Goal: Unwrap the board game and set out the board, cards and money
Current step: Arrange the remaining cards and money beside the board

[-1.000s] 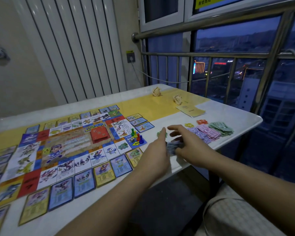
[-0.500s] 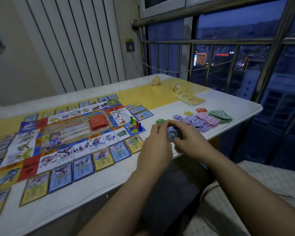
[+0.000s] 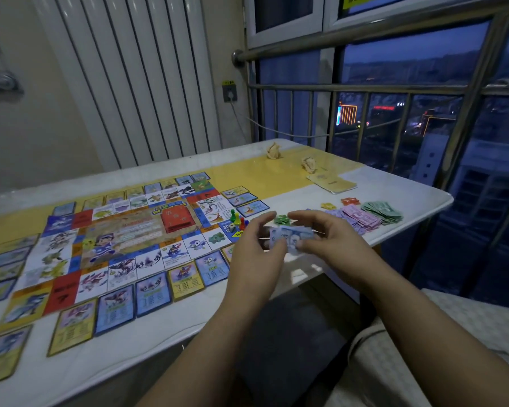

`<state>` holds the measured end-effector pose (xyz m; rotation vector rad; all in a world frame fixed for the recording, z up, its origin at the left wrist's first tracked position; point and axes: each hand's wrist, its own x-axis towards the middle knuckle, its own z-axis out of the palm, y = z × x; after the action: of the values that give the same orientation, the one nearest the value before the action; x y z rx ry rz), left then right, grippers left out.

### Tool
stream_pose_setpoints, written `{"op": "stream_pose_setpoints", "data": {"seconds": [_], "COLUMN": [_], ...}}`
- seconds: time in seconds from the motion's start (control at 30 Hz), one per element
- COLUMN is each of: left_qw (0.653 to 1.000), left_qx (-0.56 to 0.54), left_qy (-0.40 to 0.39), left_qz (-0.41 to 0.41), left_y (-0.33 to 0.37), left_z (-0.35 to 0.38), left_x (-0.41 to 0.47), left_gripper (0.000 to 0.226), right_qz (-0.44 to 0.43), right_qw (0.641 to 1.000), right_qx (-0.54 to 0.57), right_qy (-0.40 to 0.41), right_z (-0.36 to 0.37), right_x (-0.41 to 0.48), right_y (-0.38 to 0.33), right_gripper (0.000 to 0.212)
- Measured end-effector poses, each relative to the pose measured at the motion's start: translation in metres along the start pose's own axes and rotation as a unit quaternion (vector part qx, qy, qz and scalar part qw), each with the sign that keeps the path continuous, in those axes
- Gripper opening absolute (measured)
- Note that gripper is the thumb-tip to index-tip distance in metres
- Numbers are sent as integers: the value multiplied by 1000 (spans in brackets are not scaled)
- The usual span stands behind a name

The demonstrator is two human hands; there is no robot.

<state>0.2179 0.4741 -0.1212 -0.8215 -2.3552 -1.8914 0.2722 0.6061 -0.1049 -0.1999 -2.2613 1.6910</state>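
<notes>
The colourful game board [image 3: 130, 236] lies flat on the white table [image 3: 417, 198], ringed by several property cards [image 3: 185, 279]. Small pawns [image 3: 237, 220] stand at its right corner. Above the table's front edge, my left hand [image 3: 259, 248] and my right hand [image 3: 323, 239] together pinch a small stack of blue paper money [image 3: 290, 236]. Piles of purple money [image 3: 356, 217] and green money [image 3: 382, 211] lie to the right, with small green [image 3: 282, 220], yellow [image 3: 328, 206] and red tokens [image 3: 348, 200] near them.
A folded yellow leaflet [image 3: 332, 182] and two crumpled paper balls [image 3: 274, 151] sit at the far side on the yellow table strip. A metal railing [image 3: 394, 89] and window bound the right side. A cushioned seat [image 3: 453, 333] is at lower right.
Both hands have lifted the blue notes off the table edge and now hold them between the fingertips, slightly spread. The view has shifted a little.
</notes>
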Motion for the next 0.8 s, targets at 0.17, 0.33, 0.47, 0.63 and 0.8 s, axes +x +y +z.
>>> {"op": "stream_pose_setpoints", "data": {"seconds": [0.17, 0.33, 0.47, 0.63, 0.8], "left_qw": [896, 814, 807, 826, 817], "left_qx": [-389, -520, -541, -501, -508], "left_qy": [-112, -130, -85, -65, -83], "left_qz": [-185, -223, -222, -250, -259], "left_y": [23, 24, 14, 5, 0], "left_z": [-48, -92, -113, -140, -152], "left_x": [-13, -33, -50, -71, -83], "left_gripper": [48, 45, 45, 36, 33], "right_qz": [-36, -115, -202, -285, -344], "right_qw": [992, 974, 935, 857, 854], "right_qx": [55, -101, -241, -381, -334], "right_qy": [-110, -169, -166, -197, -200], "right_z": [30, 72, 102, 128, 145], "right_x": [-9, -7, -12, -23, -23], "right_y": [-37, -60, -62, -60, -60], "right_gripper": [38, 30, 33, 61, 40]}}
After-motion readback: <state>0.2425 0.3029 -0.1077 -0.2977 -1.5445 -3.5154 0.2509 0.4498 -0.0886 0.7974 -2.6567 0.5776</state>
